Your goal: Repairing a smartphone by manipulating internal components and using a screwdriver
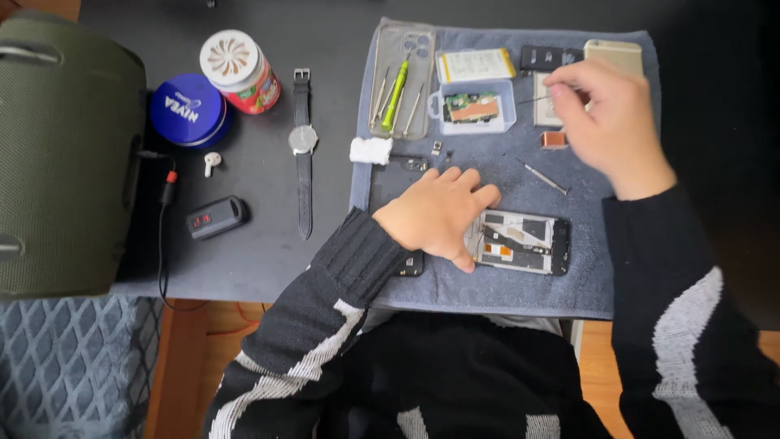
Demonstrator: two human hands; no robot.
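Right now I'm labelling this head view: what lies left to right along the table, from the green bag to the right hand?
Green bag → blue tin → white-lidded jar → wristwatch → clear phone case holding tools → left hand on the opened phone → right hand.

soft even daylight, faint shadows, slight motion blur

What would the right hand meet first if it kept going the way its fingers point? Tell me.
The right hand points toward the left along the far part of the grey towel. First in that line is probably the clear plastic box holding a circuit board, though height above the towel is unclear.
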